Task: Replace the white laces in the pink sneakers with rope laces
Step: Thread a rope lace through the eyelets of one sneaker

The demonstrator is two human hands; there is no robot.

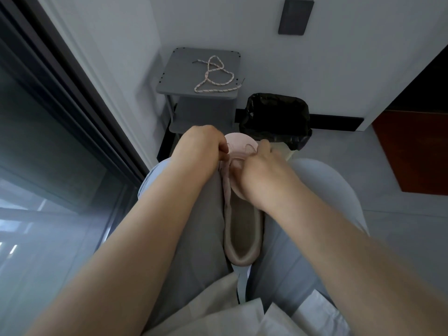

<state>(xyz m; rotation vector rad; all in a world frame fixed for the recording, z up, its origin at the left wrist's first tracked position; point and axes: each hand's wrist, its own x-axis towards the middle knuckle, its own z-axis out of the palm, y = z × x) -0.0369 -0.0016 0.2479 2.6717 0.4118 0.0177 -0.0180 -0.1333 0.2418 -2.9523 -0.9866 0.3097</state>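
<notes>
On the lap, sneaker (243,226) lengthwise, toe pointing away, heel opening toward the body. Left hand (201,146) at the sneaker's left forefoot, fingers curled tight, pinching the edge of the upper. Right hand (257,170) just opposite, on the right side of the same forefoot, fingers curled round the upper, one finger raised beside the toe cap. Impossible to tell whether either hand also pinches a lace. Well beyond the left hand, on a grey stool (184,66), rope lace (218,90) in loose loops. Beyond the right hand, near the toe, black bin (275,117) against the wall.
</notes>
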